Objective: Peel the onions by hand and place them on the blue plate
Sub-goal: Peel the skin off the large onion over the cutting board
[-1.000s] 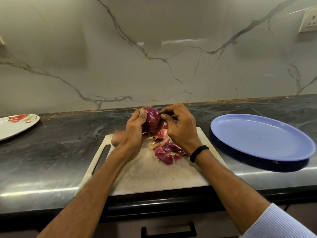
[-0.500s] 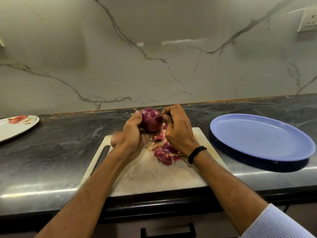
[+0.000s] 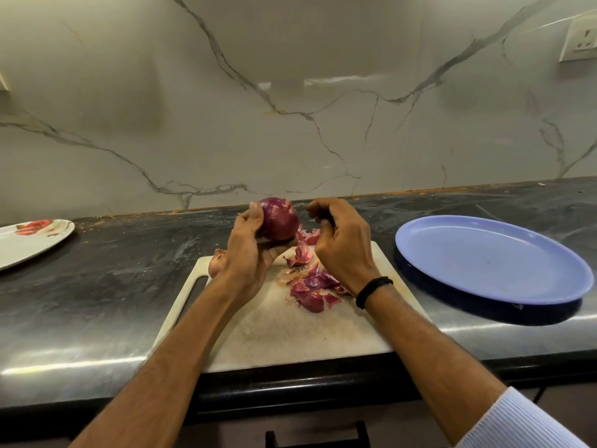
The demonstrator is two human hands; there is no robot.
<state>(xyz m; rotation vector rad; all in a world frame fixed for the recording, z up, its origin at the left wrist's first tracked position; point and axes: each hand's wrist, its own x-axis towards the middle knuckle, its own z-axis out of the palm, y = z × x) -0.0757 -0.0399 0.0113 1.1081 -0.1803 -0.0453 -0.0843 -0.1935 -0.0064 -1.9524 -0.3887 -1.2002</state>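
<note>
**Red onion up in my left hand, above the board**

Left grip: closed round the round, glossy purple-red onion, fingers and thumb curled over its left side and underside. The onion is lifted off the board, above its far edge. A few pale streaks of skin show on top.

Right hand: just right of the onion, with a small gap and no contact. The fingers are curled in, tips close to the thumb. I can't tell whether that grip pinches a scrap of skin or nothing, as it's too dark at the fingertips. There's a black band on the wrist and a pale striped sleeve at near right.

Under my hands is a white plastic cutting board with a handle slot on its left side. It lies on the dark glossy tabletop, near the front edge. A heap of purple onion peel scraps sits on the board's far-right part, partly under my right hand. A small tan-skinned onion lies at the board's far-left corner, mostly hidden behind my left wrist.

A round blue plastic plate sits on the tabletop near the board's right side. A white plate with a red flower print is at the left, cut by the frame edge. Behind is a grey-veined marble wall, with a white wall socket top right.
</note>
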